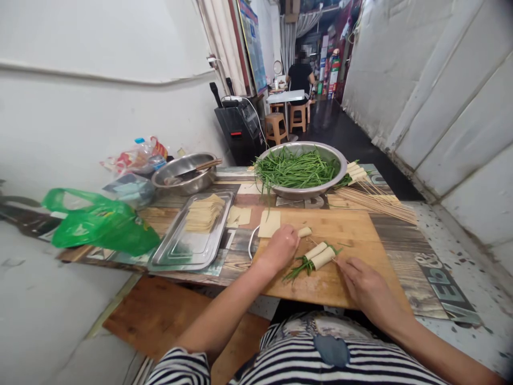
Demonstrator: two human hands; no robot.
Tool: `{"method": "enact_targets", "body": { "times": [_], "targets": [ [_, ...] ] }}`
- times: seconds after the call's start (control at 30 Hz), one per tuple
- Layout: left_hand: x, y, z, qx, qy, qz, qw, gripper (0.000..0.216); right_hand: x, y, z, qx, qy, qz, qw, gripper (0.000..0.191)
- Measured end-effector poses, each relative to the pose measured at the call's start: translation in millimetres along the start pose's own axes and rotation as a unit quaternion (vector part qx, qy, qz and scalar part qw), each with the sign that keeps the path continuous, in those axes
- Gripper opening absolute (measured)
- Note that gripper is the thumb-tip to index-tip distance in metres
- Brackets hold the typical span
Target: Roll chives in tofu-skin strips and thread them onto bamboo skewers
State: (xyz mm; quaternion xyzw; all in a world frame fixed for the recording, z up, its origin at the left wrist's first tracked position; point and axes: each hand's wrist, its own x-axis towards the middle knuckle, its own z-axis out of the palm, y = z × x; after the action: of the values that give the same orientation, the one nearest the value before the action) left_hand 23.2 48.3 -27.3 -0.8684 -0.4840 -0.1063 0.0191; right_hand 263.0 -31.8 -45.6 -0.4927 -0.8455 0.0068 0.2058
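On a wooden cutting board lie two pale tofu-skin rolls wrapped around green chives, their stems sticking out toward me. My left hand is curled into a loose fist beside them, with a third small roll at its fingertips. My right hand rests on the board just right of the rolls, fingers pinched at their end; what it holds is too small to make out. A flat tofu-skin square lies at the board's far left corner.
A steel basin of chives stands behind the board, with finished skewers and bamboo sticks to its right. A steel tray holds stacked tofu sheets. Further left are a steel bowl and a green plastic bag. A person sits at a far table.
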Motion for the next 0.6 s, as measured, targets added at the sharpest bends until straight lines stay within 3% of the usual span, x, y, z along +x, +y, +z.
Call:
{"method": "enact_targets", "body": {
  "times": [0.6],
  "targets": [
    [0, 0, -4, -0.029, -0.017, 0.003, 0.999, 0.022, 14, -7, -17, 0.010, -0.013, 0.002, 1.000, 0.035]
  ]
}}
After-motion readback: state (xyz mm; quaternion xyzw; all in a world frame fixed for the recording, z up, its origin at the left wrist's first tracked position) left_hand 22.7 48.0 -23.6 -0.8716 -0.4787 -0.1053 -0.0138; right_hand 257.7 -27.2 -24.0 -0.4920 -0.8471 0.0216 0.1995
